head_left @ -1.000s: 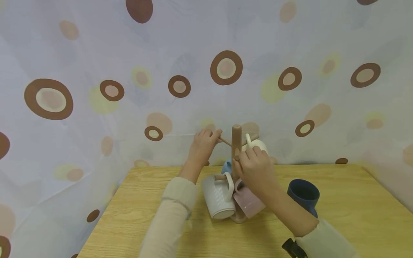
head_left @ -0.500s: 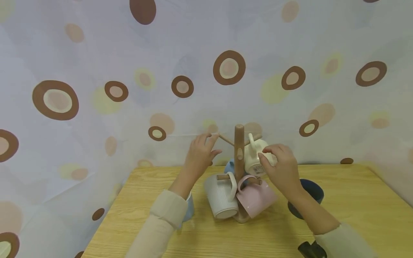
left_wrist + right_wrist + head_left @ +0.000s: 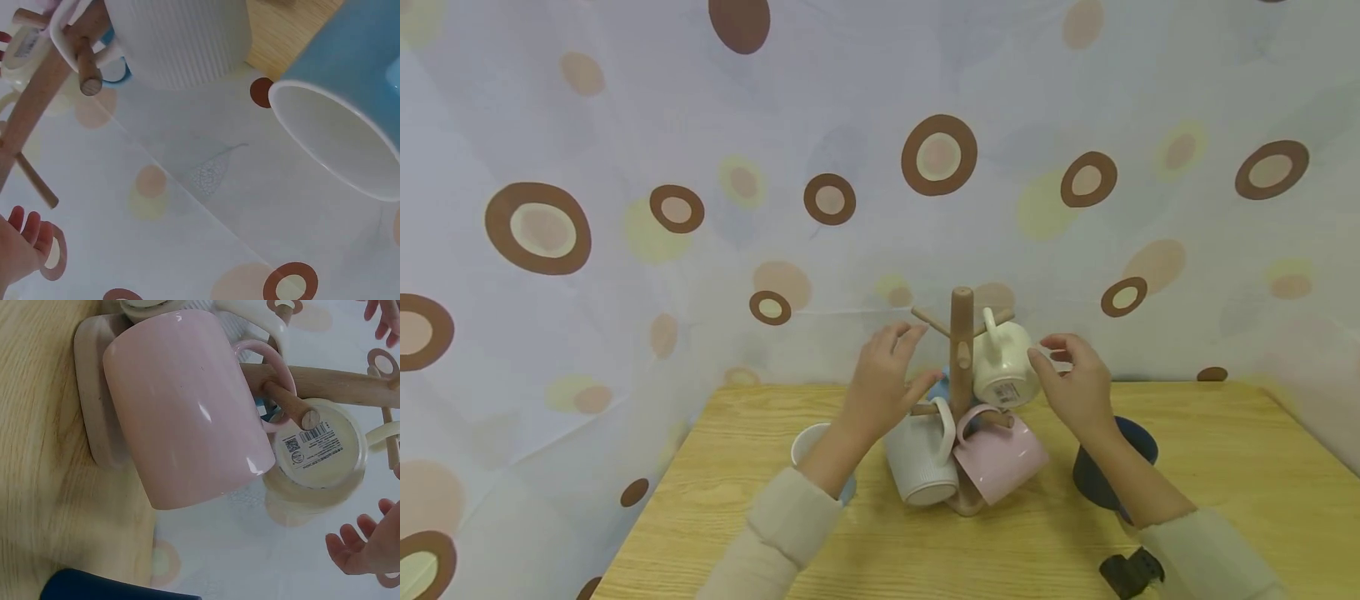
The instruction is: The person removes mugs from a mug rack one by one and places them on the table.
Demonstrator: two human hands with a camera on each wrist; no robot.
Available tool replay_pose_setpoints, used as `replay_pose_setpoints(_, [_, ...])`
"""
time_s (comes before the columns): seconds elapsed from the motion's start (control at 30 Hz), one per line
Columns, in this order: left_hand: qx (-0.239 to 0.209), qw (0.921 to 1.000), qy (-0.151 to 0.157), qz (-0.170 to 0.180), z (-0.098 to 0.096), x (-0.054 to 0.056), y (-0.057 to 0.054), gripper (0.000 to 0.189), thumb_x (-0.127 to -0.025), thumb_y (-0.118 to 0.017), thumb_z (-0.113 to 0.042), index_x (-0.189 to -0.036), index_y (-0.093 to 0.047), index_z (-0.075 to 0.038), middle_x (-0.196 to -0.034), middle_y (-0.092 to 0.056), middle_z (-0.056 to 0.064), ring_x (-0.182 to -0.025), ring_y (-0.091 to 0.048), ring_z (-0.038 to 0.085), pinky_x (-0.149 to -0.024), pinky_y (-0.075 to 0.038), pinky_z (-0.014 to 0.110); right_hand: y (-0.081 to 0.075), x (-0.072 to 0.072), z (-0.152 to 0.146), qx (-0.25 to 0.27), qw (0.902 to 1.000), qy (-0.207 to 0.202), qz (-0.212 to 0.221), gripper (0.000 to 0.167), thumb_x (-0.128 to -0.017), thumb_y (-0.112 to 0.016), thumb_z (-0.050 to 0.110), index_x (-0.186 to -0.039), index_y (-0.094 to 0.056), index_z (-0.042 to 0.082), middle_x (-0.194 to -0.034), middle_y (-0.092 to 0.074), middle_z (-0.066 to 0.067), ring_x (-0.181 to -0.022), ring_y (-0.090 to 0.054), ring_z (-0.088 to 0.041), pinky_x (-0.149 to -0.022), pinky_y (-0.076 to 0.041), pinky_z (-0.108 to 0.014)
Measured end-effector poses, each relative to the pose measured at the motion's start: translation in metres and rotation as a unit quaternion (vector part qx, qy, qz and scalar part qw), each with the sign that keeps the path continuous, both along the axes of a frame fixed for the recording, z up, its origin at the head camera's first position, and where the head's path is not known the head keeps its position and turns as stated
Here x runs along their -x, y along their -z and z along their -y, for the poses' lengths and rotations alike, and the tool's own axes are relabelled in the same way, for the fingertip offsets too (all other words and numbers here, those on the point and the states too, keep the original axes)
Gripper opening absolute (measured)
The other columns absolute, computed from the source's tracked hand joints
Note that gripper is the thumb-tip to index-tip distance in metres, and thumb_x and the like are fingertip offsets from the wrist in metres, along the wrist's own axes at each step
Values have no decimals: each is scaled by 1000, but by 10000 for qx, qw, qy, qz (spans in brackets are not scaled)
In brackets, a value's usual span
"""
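A wooden mug tree (image 3: 961,358) stands at the back of the table, hung with mugs. A white ribbed mug (image 3: 920,467) and a pink mug (image 3: 1003,460) hang on its low pegs. Higher at right hangs a cream mug (image 3: 1003,367), its labelled base facing forward. Part of a blue mug (image 3: 939,388) shows behind the post. My left hand (image 3: 880,387) is held left of the post with fingers spread, below a bare upper peg (image 3: 929,321), holding nothing. My right hand (image 3: 1081,387), fingers loosely bent, hovers beside the cream mug; it grips nothing.
A light blue mug (image 3: 350,81) with a white inside stands on the table at left, partly behind my left wrist. On the right is a dark blue mug (image 3: 1096,482), partly behind my right forearm. A dotted cloth (image 3: 850,267) hangs behind the table (image 3: 895,550).
My right hand has let go of the upper front peg and moved right, past the cream mug. The left hand has released the left upper peg and dropped slightly.
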State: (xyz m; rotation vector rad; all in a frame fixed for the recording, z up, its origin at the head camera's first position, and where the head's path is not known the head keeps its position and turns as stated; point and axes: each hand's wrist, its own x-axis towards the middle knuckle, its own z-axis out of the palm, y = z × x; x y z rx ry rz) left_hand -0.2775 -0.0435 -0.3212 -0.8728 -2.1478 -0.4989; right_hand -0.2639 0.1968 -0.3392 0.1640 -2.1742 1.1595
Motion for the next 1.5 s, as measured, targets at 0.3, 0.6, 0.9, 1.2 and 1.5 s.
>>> replay_pose_setpoints(0.3, [79, 9998, 6, -178, -20, -18, -7, 54, -79, -71, -38, -119, -56, -6, -103, -61, 8, -95, -59, 21, -84, -49, 34, -3, 13, -5, 1128, 9689, -523, 2138, 63, -93, -48, 39, -137, -33, -4, -136, -38, -26, -119, -45, -37, -77, -44, -19])
replay_pose_setpoints(0.6, [116, 9979, -415, -490, -33, -24, -6, 31, -80, -71, -35, -95, -61, -10, -88, -63, 3, -83, -61, 18, -74, -50, 29, -2, 24, -3, 1577, 9286, -1109, 3172, 78, -93, -40, 49, -142, -19, -7, -143, -28, -28, -124, -41, -35, -80, -46, -21])
replay_pose_setpoints(0.9, [728, 9837, -1246, -1071, -43, -22, -9, 24, -82, -68, -36, -83, -62, -13, -75, -60, 0, -70, -59, 15, -62, -48, 25, -2, 35, -1, 1871, 9010, -1659, 3546, 82, -92, -40, 53, -139, -24, -13, -123, -46, -20, -96, -55, -15, -80, -50, -25])
replay_pose_setpoints(1.2, [1050, 9698, -1636, -1474, -48, -22, -12, 23, -83, -66, -36, -80, -63, -13, -75, -63, 0, -73, -62, 13, -66, -50, 25, 0, 48, -7, 2666, 8461, -2154, 4083, 86, -89, -46, 55, -141, -22, -9, -102, -54, -3, -87, -57, -10, -78, -49, -25])
replay_pose_setpoints(1.5, [1130, 9677, -1636, -1551, -48, -22, -12, 23, -84, -65, -37, -79, -64, -15, -73, -63, -1, -71, -61, 12, -61, -49, 24, 5, 54, -16, 2275, 8148, -3023, 4393, 81, -93, -33, 56, -143, -14, -4, -103, -54, -3, -92, -58, -12, -85, -49, -31])
